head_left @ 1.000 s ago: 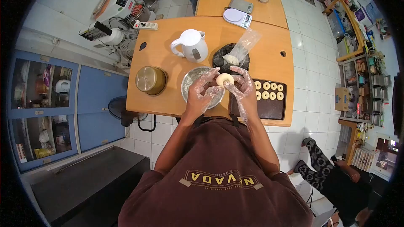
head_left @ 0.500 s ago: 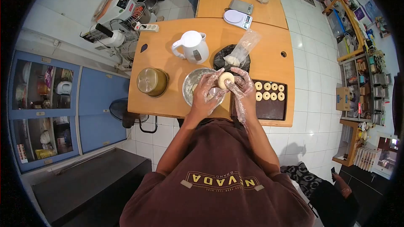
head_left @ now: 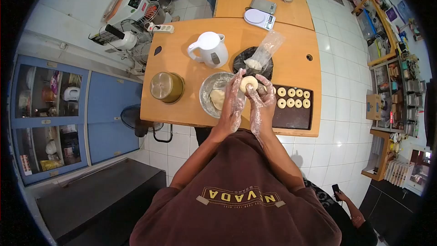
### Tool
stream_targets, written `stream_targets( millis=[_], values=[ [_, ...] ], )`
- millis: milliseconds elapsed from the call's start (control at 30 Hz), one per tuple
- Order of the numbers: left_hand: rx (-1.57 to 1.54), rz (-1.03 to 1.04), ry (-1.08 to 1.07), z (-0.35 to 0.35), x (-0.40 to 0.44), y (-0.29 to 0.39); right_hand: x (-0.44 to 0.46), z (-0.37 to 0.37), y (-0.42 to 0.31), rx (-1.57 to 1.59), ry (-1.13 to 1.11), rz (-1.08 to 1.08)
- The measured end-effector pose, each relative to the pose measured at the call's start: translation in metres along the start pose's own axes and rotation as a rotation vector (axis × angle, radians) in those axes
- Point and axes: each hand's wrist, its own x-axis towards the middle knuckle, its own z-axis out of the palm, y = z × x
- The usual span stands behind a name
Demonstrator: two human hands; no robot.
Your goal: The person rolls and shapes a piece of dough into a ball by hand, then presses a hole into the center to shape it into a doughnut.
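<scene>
A pale ring of dough (head_left: 249, 80), shaped like a doughnut, is held up over the table's front edge. My right hand (head_left: 262, 109), dusted with flour, grips it with the thumb against its near face and fingers behind. My left hand (head_left: 233, 105), also floury, has its fingers stretched out flat along the ring's left side; I cannot tell how firmly it touches. Just left of my left hand stands a metal bowl (head_left: 205, 84) holding a lump of dough (head_left: 217, 98). Right of my right hand lies a dark baking tray (head_left: 291, 121) with several dough rings (head_left: 290, 103) in rows.
Behind my hands are a black-lined container (head_left: 239, 58) and a clear plastic bag (head_left: 269, 45) with white contents. A white electric kettle (head_left: 210, 50), a gold-coloured pot (head_left: 166, 87) and a kitchen scale (head_left: 259, 18) stand on the table (head_left: 182, 112). At lower right, a person's hand holds a phone (head_left: 336, 192).
My left hand has straightened its fingers and drawn flat beside the ring, uncovering the dough in the bowl. My right hand keeps hold of the ring. The other person's phone hand has moved left.
</scene>
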Motion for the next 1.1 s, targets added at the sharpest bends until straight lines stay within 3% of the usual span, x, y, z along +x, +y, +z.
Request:
stream_targets(
  millis=[67,333,833,933,1033,1100],
  values=[
    [-0.087,-0.095,0.026,0.014,0.001,0.004,-0.004,0.0,0.003,-0.033,-0.009,0.009],
    [-0.324,-0.088,0.065,0.005,0.017,0.012,-0.006,-0.005,0.0,-0.111,-0.063,-0.015],
    [-0.32,-0.233,-0.007,-0.03,0.053,0.026,-0.003,-0.001,-0.01,-0.51,-0.453,-0.046],
    [-0.38,-0.204,0.043,-0.025,0.054,0.027,0.001,0.005,-0.026,-0.47,-0.442,0.026],
    [-0.4,-0.135,0.109,-0.008,0.042,0.021,0.006,0.013,-0.02,-0.182,-0.194,-0.02],
    [-0.409,-0.091,0.174,0.005,0.038,0.019,0.005,0.019,-0.017,-0.159,-0.156,-0.058]
  ],
)
